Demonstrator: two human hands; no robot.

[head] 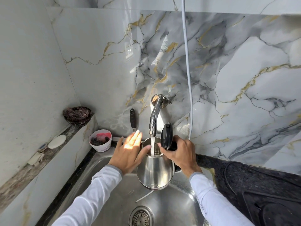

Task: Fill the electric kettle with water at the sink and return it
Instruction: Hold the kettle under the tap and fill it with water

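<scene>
A steel electric kettle hangs over the steel sink, directly under the chrome wall tap. Its black lid stands flipped up at the right of the mouth. A stream of water runs from the tap into the open mouth. My right hand is closed around the kettle's handle on the right side. My left hand lies with spread fingers against the kettle's upper left side, the thumb at the rim.
A white tub with dark and pink contents sits at the sink's back left corner. A ledge on the left carries a bowl of scrubbers and soap pieces. A black-handled tool leans on the wall. Dark counter lies right, the drain below.
</scene>
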